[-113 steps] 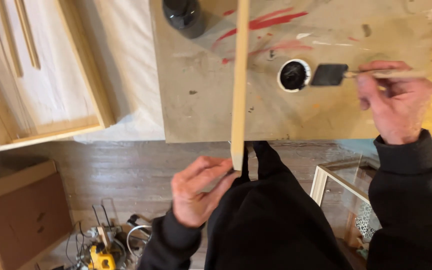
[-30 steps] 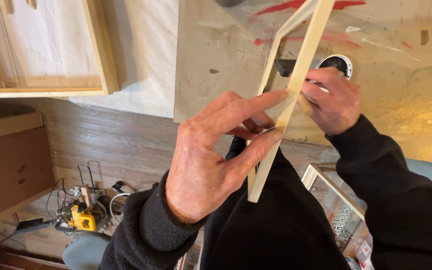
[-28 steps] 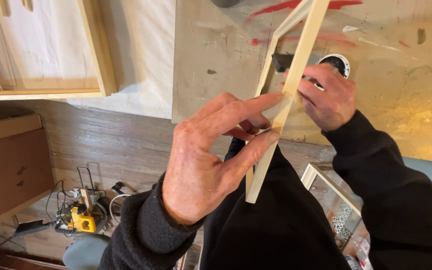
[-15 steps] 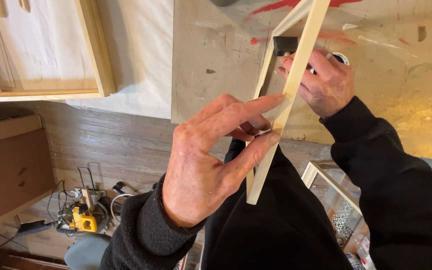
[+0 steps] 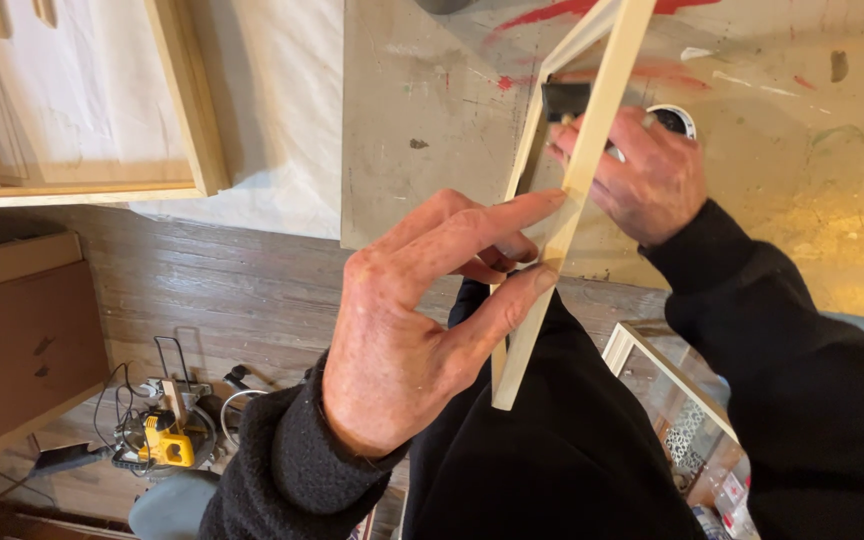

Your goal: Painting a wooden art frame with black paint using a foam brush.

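Observation:
My left hand (image 5: 422,320) grips a long pale wooden strip (image 5: 592,150), lifted and tilted, between fingers and thumb near its lower end. My right hand (image 5: 642,170) is behind the strip and holds a black foam brush (image 5: 564,100) against the strip's far side. A small round white-rimmed container (image 5: 677,117) of dark paint sits on the board just past my right hand, mostly hidden by it.
A paint-stained work board (image 5: 812,140) lies under the hands. A white sheet with a wooden frame (image 5: 187,100) is at left. On the plank floor lie a yellow power tool (image 5: 167,440) with cables and a brown box (image 5: 22,350). A glass-and-wood frame (image 5: 672,385) stands lower right.
The strip went from lying flat on the board to being lifted and tilted in my left hand. In the last second my right hand moved the brush up along the strip.

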